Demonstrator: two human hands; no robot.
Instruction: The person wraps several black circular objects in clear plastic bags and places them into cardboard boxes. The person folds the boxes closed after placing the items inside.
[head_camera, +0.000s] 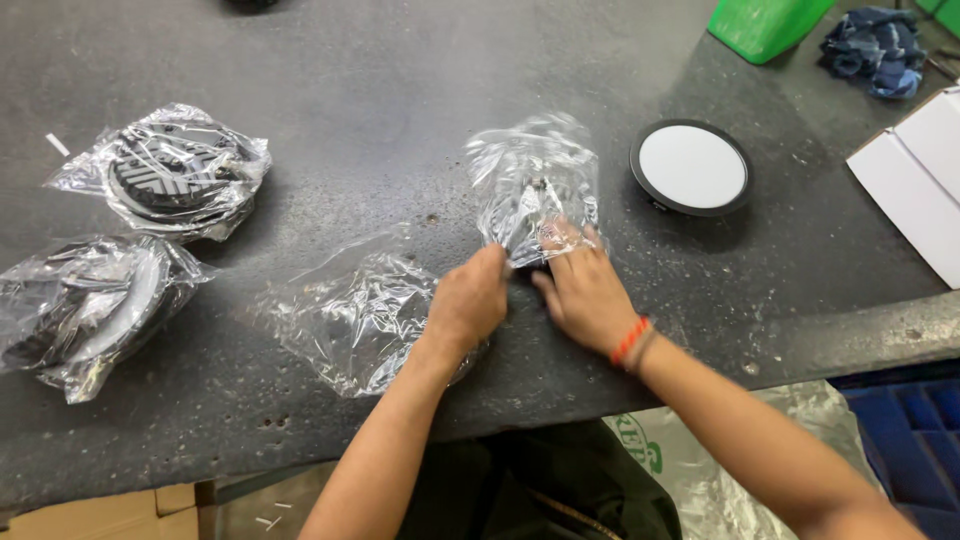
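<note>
Both hands, left hand (470, 300) and right hand (583, 290), grip clear bagged disc (533, 185).

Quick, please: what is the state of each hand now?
Left hand: closed on the clear plastic bag.
Right hand: gripping the same bag.
</note>
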